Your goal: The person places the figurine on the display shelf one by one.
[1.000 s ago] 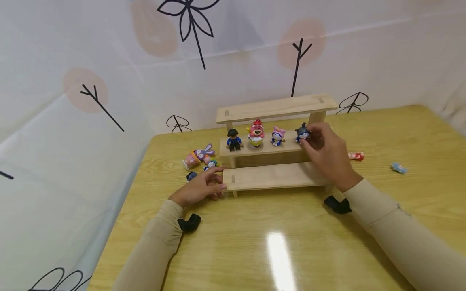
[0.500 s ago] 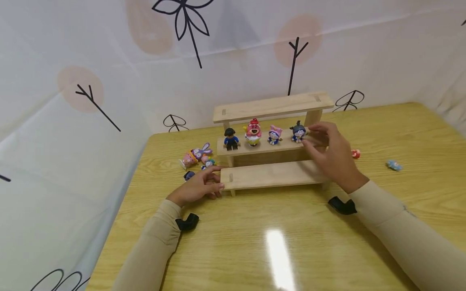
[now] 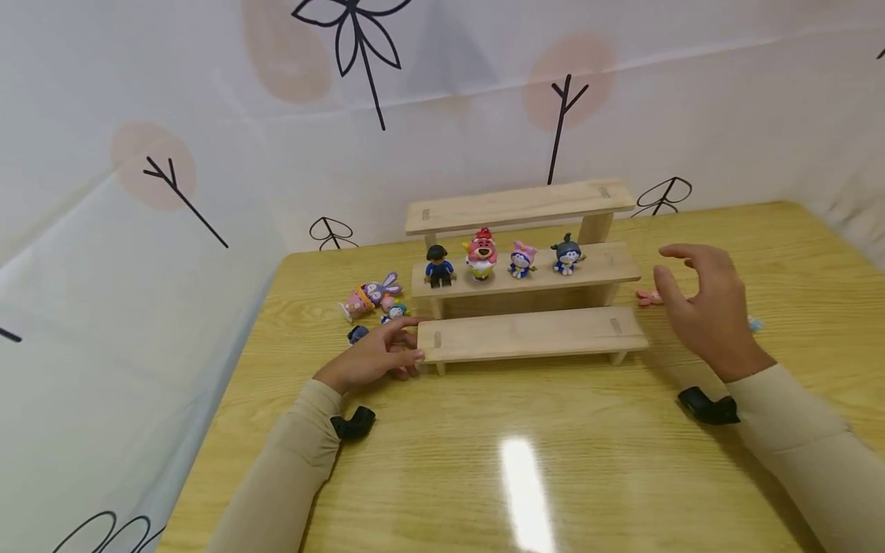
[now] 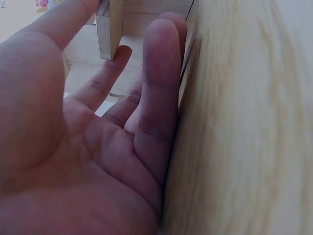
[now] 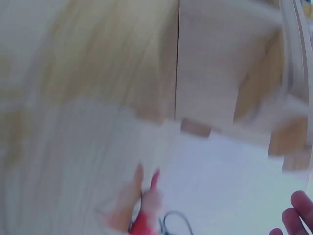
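Note:
A three-step wooden display shelf (image 3: 532,334) stands on the table. Its left end is held by my left hand (image 3: 373,355), thumb and index finger on either side of the board (image 4: 110,29) in the left wrist view. On the middle step stand a figure in blue with black hair (image 3: 439,267), a pink bear figure (image 3: 481,255), a small pink-hatted figure (image 3: 522,259) and a dark-hatted figure (image 3: 568,255). Right of the shelf hovers my right hand (image 3: 708,311), holding nothing, thumb and fingers apart. Near its fingertips lies a pink-red figure (image 3: 648,297), also blurred in the right wrist view.
Left of the shelf lie a purple rabbit figure (image 3: 373,296), a small teal-topped figure (image 3: 395,311) and a dark blue figure (image 3: 357,334). A light blue figure (image 3: 755,324) is partly hidden behind my right hand. A printed cloth (image 3: 449,138) hangs behind the table.
My right hand has let go of the dark-hatted figure, which stays standing on the middle step, and has moved right, off the shelf. My left hand keeps its place.

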A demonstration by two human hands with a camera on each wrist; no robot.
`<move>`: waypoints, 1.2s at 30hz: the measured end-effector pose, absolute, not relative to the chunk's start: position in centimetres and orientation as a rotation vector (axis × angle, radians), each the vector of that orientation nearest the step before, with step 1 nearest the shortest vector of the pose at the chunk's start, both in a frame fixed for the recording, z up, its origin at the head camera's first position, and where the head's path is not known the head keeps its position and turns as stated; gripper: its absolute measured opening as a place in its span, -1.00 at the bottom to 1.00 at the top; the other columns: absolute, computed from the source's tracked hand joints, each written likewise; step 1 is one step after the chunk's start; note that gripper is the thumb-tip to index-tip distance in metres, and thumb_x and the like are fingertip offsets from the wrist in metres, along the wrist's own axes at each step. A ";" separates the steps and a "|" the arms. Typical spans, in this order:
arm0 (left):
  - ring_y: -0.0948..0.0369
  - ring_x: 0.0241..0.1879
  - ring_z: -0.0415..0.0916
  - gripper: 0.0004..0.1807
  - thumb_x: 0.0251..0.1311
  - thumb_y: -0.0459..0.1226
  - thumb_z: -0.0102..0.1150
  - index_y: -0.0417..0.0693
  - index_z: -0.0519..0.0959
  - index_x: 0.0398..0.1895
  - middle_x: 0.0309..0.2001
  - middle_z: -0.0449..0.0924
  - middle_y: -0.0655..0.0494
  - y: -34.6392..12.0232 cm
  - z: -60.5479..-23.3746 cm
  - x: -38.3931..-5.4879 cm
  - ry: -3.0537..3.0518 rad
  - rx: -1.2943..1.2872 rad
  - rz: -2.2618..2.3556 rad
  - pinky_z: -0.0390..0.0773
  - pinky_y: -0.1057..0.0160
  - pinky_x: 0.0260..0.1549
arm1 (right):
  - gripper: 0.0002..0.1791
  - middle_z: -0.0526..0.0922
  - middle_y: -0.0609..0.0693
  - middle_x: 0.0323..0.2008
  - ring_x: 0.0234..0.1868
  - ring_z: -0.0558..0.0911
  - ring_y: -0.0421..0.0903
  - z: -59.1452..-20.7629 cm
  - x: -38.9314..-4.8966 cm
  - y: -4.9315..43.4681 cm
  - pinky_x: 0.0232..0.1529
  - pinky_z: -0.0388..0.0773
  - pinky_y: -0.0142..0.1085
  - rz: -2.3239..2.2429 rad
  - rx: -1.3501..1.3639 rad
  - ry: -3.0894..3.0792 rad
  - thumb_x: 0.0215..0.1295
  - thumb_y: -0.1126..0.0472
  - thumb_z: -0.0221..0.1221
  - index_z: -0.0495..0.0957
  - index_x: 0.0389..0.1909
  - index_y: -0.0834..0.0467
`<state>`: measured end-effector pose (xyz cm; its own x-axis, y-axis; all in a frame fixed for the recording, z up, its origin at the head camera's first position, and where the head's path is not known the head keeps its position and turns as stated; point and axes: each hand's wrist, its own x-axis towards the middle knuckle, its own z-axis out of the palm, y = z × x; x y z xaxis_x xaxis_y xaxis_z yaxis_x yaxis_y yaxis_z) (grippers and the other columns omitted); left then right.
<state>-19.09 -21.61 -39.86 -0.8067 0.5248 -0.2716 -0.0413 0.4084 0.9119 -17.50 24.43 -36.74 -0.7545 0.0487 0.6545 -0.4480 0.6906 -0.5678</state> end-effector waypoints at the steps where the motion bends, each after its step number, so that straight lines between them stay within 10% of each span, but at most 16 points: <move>1: 0.13 -0.16 0.68 -0.24 0.37 -0.12 0.23 0.11 0.12 0.55 0.12 0.51 -0.17 -21.7 -39.9 -19.1 2.137 0.415 1.408 0.70 0.13 -0.18 | -0.67 0.53 0.38 0.05 0.06 0.45 0.15 -36.7 -17.5 24.8 0.15 0.25 -0.30 0.973 0.295 -2.239 0.42 0.30 0.10 0.55 0.10 0.38; 8: 0.12 -0.16 0.68 -0.23 0.37 -0.09 0.24 0.10 0.12 0.55 0.13 0.51 -0.16 -21.9 -40.0 -19.0 2.131 0.406 1.413 0.70 0.13 -0.17 | -0.70 0.57 0.35 -0.09 -0.04 0.20 -0.64 -36.8 -17.9 27.2 -0.02 0.10 -0.63 0.923 0.239 -2.274 0.45 0.27 0.07 0.57 -0.04 0.45; 19: 0.12 -0.15 0.68 -0.26 0.40 -0.12 0.20 0.11 0.11 0.55 0.13 0.50 -0.15 -21.8 -40.0 -18.9 2.142 0.414 1.409 0.70 0.12 -0.17 | -0.59 0.47 0.47 0.15 0.02 0.47 0.37 -37.9 -18.9 30.6 -0.07 0.46 0.07 0.842 0.242 -2.760 0.56 0.16 -0.01 0.48 0.22 0.36; 23: 0.10 -0.14 0.68 -0.25 0.39 -0.09 0.21 0.13 0.11 0.55 0.15 0.49 -0.15 -21.7 -39.7 -18.9 2.151 0.419 1.405 0.70 0.11 -0.16 | -0.54 0.40 0.51 0.25 0.06 0.49 0.45 -38.1 -19.1 30.6 -0.08 0.44 0.34 0.787 0.291 -2.919 0.57 0.13 -0.01 0.43 0.31 0.33; 36: 0.14 -0.18 0.67 -0.25 0.39 -0.14 0.21 0.06 0.11 0.55 0.11 0.51 -0.18 -21.7 -40.1 -18.9 2.128 0.426 1.425 0.70 0.13 -0.20 | -0.66 0.61 0.49 0.01 -0.17 0.67 0.28 -39.3 -19.3 30.3 -0.25 0.58 0.12 0.643 0.439 -2.936 0.47 0.29 0.11 0.57 0.12 0.43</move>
